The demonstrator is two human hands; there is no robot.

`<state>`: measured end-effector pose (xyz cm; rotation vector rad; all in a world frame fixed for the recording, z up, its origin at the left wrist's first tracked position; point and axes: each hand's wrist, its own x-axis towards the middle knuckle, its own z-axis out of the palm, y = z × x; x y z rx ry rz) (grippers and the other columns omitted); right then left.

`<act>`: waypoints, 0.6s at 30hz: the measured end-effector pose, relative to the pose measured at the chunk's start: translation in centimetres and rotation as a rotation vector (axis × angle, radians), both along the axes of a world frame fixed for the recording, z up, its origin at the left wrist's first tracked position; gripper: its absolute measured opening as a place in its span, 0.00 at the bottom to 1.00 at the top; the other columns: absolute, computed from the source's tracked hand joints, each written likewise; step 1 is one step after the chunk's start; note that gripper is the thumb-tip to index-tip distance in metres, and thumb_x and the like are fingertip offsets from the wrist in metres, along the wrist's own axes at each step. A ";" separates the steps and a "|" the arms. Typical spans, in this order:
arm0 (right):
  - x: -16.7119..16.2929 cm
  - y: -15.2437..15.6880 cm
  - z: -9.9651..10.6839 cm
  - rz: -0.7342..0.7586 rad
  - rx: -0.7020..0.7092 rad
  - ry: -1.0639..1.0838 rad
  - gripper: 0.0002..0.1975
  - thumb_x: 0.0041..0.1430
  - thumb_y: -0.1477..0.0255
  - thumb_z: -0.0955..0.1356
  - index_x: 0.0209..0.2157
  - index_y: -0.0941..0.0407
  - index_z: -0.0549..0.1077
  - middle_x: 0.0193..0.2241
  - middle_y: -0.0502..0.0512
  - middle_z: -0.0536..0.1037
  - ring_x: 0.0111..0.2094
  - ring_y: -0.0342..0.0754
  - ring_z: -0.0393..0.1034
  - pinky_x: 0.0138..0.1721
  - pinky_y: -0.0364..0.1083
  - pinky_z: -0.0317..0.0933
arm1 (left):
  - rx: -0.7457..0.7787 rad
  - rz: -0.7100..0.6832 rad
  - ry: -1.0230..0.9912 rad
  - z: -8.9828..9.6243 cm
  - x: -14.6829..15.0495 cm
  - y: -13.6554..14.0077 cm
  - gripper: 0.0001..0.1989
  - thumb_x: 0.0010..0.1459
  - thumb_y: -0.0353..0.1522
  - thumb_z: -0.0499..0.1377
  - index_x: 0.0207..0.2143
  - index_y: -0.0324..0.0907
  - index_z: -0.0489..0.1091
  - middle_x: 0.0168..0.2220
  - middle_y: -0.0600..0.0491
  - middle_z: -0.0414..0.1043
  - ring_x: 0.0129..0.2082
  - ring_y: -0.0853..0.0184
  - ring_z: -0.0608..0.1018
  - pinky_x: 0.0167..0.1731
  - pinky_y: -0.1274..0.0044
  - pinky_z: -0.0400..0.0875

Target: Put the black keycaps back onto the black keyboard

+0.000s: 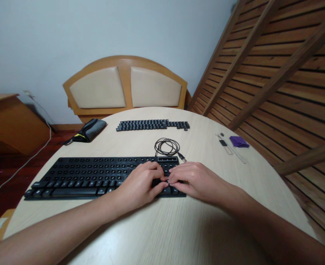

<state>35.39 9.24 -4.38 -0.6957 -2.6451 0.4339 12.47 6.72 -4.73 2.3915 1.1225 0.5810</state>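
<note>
A black keyboard (76, 192) lies flat on the round table, its upper rows stripped of keycaps while the space bar and lower rows keep theirs. Over its number pad, my left hand (144, 180) and my right hand (197, 180) meet with fingertips pinched together. Something small and pale shows between the fingertips, too small and too covered to name. Behind the number pad the keyboard's coiled black USB cable (167, 147) rests on the table. Loose black keycaps (142, 125) stand in rows farther back.
At the back left sits a dark grey pouch (92, 129) with a yellow edge. To the right are a purple cloth (239, 141), a wire keycap puller (225, 144) and a thin pale stick (237, 152). A wooden chair back (127, 86) rises beyond the table (206, 228).
</note>
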 end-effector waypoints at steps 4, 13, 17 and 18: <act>-0.1 -0.1 0.1 -0.003 0.020 -0.010 0.06 0.65 0.75 0.69 0.36 0.54 0.79 0.36 0.50 0.84 0.42 0.48 0.78 0.47 0.47 0.66 | 0.020 0.007 0.024 -0.1 0.2 -0.1 0.03 0.61 0.30 0.61 0.38 0.41 0.74 0.41 0.50 0.74 0.43 0.60 0.75 0.47 0.66 0.70; 0.1 0.1 0.2 -0.002 0.021 0.038 0.06 0.66 0.74 0.67 0.37 0.54 0.78 0.35 0.51 0.83 0.39 0.48 0.78 0.45 0.47 0.67 | 0.103 0.021 0.026 -0.5 0.3 -0.4 0.04 0.62 0.30 0.59 0.39 0.42 0.72 0.42 0.51 0.74 0.43 0.60 0.74 0.46 0.66 0.68; 1.0 1.4 0.1 -0.112 0.052 0.115 0.05 0.65 0.74 0.67 0.36 0.54 0.77 0.35 0.53 0.82 0.38 0.48 0.76 0.43 0.48 0.67 | 0.111 0.021 0.044 -0.6 0.2 -0.6 0.05 0.64 0.31 0.58 0.41 0.42 0.72 0.43 0.51 0.74 0.43 0.60 0.73 0.46 0.66 0.68; 1.4 1.9 0.0 -0.178 0.070 0.129 0.05 0.65 0.73 0.67 0.36 0.54 0.77 0.35 0.54 0.81 0.39 0.49 0.75 0.43 0.48 0.67 | 0.114 0.021 0.051 -0.6 0.2 -0.6 0.05 0.64 0.31 0.57 0.42 0.42 0.72 0.43 0.51 0.73 0.43 0.60 0.73 0.46 0.65 0.68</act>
